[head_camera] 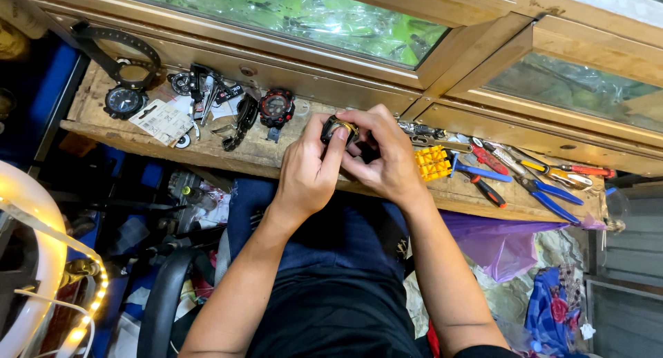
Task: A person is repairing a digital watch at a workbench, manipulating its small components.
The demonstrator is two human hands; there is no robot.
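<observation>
Left fingers (336, 138) are pinching a small black watch case (338, 129) with a gold-toned rim, thumb pressing up against its near side. Right fingers (366, 123) are curling over the same case from the right, fingertips pressing together on it; exact contact under them is hidden. Left hand (307, 171) and right hand (387, 161) are touching each other around the case, holding it just above the near edge of the wooden bench (90, 116), roughly mid-bench.

Just right of the right hand, a yellow ridged block (432, 162) is lying on the bench. Further right, blue-handled pliers (549, 196) and red-handled tools (489, 158) are lying in a loose spread, some overlapping.

Left of the hands, a black-and-red digital watch (277, 108) is lying face up, with a black strap piece (245, 120) beside it. Further left, a printed paper slip (162, 121) and a black round-faced watch (124, 101) with its long strap stretching toward the far left corner.

Far side: glass-topped display cabinet (331, 16) with a wooden frame. Near side: person's dark blue trousers (345, 240), purple plastic bag (497, 244) at right, lit ring lamp (41, 261) at near left.
</observation>
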